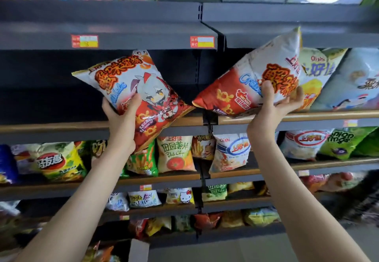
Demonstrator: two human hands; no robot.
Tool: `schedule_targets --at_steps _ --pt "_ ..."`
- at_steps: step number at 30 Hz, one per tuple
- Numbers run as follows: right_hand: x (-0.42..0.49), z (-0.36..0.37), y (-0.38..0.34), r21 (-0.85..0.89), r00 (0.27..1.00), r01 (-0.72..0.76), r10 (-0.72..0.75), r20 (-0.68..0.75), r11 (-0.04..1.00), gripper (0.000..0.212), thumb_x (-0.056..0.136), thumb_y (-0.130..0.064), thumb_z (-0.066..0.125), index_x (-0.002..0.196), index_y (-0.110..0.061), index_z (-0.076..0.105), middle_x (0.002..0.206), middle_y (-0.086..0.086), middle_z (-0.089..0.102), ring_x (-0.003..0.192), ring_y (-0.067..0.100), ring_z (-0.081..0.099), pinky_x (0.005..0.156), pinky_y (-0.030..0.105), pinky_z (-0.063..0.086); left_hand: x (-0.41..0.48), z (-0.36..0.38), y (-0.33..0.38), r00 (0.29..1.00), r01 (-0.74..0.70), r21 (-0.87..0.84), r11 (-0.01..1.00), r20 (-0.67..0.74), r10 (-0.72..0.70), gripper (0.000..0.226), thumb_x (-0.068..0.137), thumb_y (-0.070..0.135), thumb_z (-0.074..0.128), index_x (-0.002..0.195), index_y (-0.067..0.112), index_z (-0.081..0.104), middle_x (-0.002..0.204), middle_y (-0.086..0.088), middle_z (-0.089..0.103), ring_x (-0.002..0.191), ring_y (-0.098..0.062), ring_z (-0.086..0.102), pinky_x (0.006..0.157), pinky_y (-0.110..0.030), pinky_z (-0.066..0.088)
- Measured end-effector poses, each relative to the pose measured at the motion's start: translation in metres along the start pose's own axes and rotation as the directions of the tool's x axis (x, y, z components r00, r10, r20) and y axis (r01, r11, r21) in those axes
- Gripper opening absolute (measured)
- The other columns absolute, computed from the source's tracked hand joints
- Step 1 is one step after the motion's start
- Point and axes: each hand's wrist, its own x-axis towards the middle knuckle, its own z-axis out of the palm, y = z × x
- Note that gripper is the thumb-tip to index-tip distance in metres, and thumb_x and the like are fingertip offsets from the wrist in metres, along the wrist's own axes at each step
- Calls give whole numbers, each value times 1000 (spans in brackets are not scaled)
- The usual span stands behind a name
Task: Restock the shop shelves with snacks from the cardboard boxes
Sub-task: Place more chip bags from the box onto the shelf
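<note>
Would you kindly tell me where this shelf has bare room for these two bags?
The left bay is bare from the centre upright leftward, above its wooden rail. The right bay is crowded from the yellow Oishi bag rightward.

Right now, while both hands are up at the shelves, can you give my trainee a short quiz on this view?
1. True or false: the left hand grips a snack bag printed with a cartoon figure.
2. What stands on the shelf just right of the red and white bag held by the right hand? A) a yellow bag B) bottles C) a cardboard box
3. Short answer: which hand's bag reaches higher in the picture?
Key: 1 true. 2 A. 3 the right hand's.
</note>
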Motion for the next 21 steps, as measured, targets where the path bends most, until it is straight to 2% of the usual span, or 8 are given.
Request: schedule_targets --at_steps 2,5,8,9,12,15,18,21 --pt "3 -4 -2 -24 996 77 -78 -41 997 84 83 -19 73 143 -16 14 146 1 22 132 0 34 103 19 41 6 7 -4 1000 -4 4 1000 21 4 81 82 39 73 145 38 21 123 10 55 106 -10 62 82 -35 57" --pt "6 -3 1 -85 982 187 -186 22 979 87 83 -7 72 144 -12 9 147 8 16 131 0 34 101 19 41 13 19 -12 998 -21 27 999 64 19 83 82 36 73 146 37 20 120 12 56 106 -9 62 87 -37 55" --pt "5 3 15 -151 975 218 -209 69 964 95 75 -18 78 143 -16 12 148 7 14 141 18 24 116 35 31 19 30 -20 996 -50 11 999 70 49 86 81 35 75 146 37 19 121 12 57 107 -9 62 90 -38 54" --pt "4 4 21 -191 970 238 -226 85 952 97 73 -20 80 143 -15 12 147 4 14 141 15 20 119 35 24 21 33 -22 995 -73 18 997 72 72 87 81 35 75 146 37 18 121 12 57 107 -9 62 89 -36 54" --pt "5 4 38 -299 953 286 -240 183 910 101 74 -15 81 145 -6 10 145 1 12 132 -3 19 115 12 15 25 38 -26 986 -147 83 986 92 139 88 80 38 75 146 38 16 118 15 57 103 -5 62 82 -29 53" --pt "13 4 50 -332 949 273 -197 245 903 104 76 -22 81 149 -10 8 153 4 9 141 6 15 120 27 16 29 40 -27 983 -168 166 972 106 152 93 76 47 76 144 43 12 120 10 57 104 -8 61 79 -27 52" --pt "22 6 60 -368 953 251 -162 256 895 102 77 -35 78 151 -20 9 156 -2 9 144 5 11 120 23 14 30 39 -24 978 -183 279 943 146 147 107 57 66 78 138 52 9 129 1 51 112 -17 57 90 -41 52" --pt "26 9 67 -416 944 280 -171 281 865 104 76 -42 77 153 -24 9 158 3 5 148 13 6 116 24 15 31 39 -25 970 -223 383 896 181 165 116 53 66 80 139 54 4 135 -4 44 117 -20 53 95 -46 49"
